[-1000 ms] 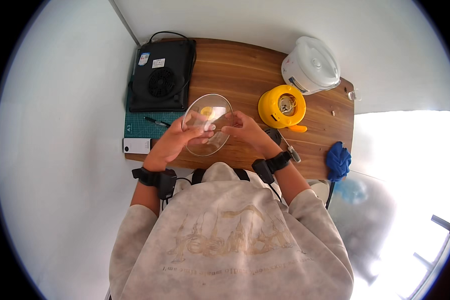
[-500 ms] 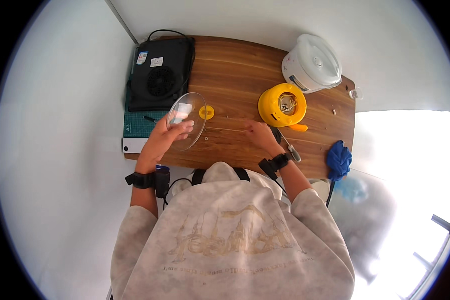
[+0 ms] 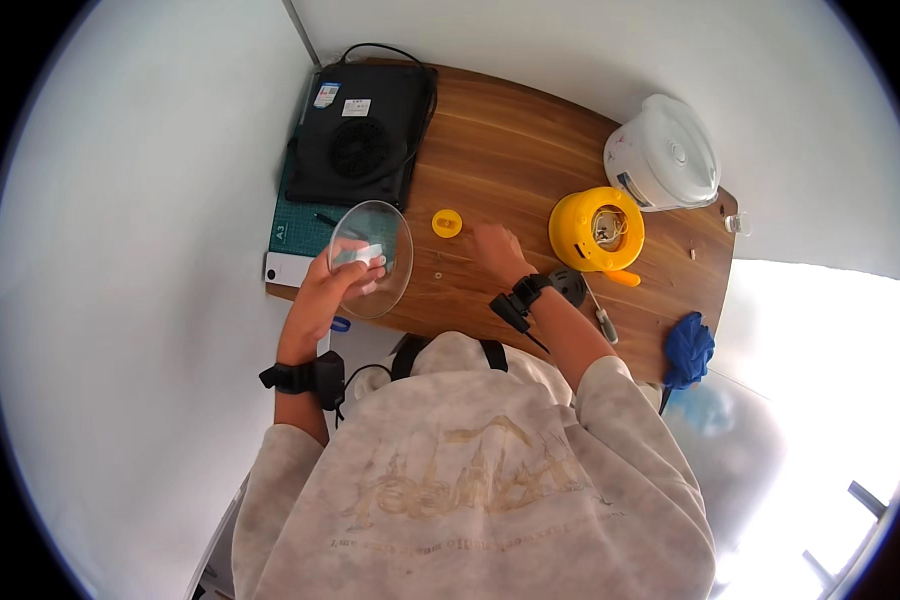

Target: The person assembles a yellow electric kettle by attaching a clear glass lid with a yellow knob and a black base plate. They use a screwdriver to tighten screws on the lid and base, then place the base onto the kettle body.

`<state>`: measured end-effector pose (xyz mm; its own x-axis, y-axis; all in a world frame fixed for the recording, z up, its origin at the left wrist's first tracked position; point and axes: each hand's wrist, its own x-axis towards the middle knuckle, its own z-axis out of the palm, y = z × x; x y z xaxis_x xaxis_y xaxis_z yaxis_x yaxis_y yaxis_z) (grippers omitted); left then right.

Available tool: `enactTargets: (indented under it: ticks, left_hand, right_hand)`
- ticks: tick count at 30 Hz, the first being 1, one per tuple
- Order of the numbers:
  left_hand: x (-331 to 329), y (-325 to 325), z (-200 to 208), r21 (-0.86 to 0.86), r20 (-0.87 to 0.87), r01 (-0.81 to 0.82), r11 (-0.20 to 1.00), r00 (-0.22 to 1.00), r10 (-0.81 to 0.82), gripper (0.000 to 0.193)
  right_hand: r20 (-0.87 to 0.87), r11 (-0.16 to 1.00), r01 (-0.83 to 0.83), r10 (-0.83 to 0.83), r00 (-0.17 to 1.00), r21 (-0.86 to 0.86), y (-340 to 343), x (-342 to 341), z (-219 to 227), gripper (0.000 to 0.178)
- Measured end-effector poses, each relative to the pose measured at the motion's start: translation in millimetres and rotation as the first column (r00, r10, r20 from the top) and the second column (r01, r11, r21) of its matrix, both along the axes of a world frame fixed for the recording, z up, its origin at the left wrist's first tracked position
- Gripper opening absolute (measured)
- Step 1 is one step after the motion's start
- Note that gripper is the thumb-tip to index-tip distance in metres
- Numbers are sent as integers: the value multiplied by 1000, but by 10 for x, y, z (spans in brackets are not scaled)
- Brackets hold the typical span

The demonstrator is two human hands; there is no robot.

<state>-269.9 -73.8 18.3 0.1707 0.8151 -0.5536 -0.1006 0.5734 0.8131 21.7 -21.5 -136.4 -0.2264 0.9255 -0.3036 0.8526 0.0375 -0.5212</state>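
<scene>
My left hand [image 3: 338, 285] grips a clear round lid [image 3: 395, 270] by its left part, tilted up above the table's front left. A white patch [image 3: 368, 254] shows at the lid by my fingertips; whether it is a label or a loose piece I cannot tell. My right hand [image 3: 498, 255] is low over the tabletop, fingers curled together and pointing down; what they hold, if anything, is hidden. Between the hands lies a small yellow round cap [image 3: 447, 223]. A tiny ring-like part [image 3: 438, 275] sits nearer me.
A yellow round appliance base [image 3: 562, 230] with exposed wires stands right of my right hand, beside a dark perforated disc [image 3: 569, 288] and a screwdriver [image 3: 606, 325]. Further around are a white lidded pot [image 3: 635, 160], a blue cloth [image 3: 688, 350], a black cooktop [image 3: 360, 110] and a green cutting mat [image 3: 295, 228].
The view has shifted, so the table appears further right. My right hand has moved left, away from the yellow base and closer to the yellow cap. The lid has turned slightly in my left hand.
</scene>
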Motion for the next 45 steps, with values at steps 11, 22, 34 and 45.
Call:
enactTargets:
  ticks: [11,22,34,45]
  left_hand:
    - [-43,-108,-94,-44,21,-67,997,997,68,38]
    - [27,13,-160,-31,114,-33,999,993,37,35]
    - [412,232,29,-41,274,57,998,961,-43,32]
    - [590,287,161,-2,255,164,986,954,-158,29]
  right_hand:
    - [-32,973,198,-203,979,-116,269,-388,-368,40]
    - [-234,963,234,-260,937,-133,172,-181,-107,35]
    - [-553,955,166,-1,833,247,-299,-399,1463,40]
    - [-576,954,238,-93,812,180,-506,-208,1517,38]
